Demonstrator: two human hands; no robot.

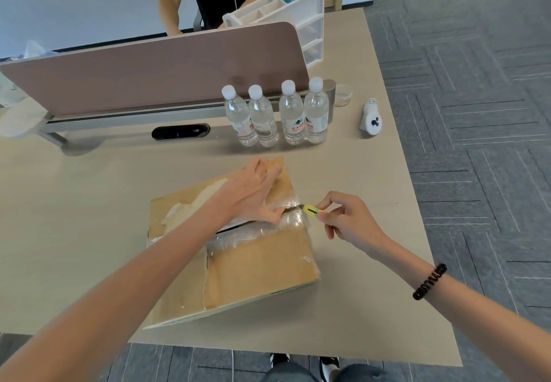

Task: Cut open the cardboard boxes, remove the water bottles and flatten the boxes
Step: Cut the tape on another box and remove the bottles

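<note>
A brown cardboard box lies on the table in front of me, its top flaps sealed with clear tape along the middle seam. My left hand presses flat on the far flap, fingers spread, thumb at the seam. My right hand pinches a small yellow utility knife whose blade touches the taped seam at the box's right edge. The seam gapes dark near my left wrist. Several water bottles with white caps stand in a row behind the box.
A brown desk divider runs across the back, with a black slot at its foot. A white controller lies right of the bottles. A white drawer organiser and a person sit beyond. The table edge drops to grey carpet.
</note>
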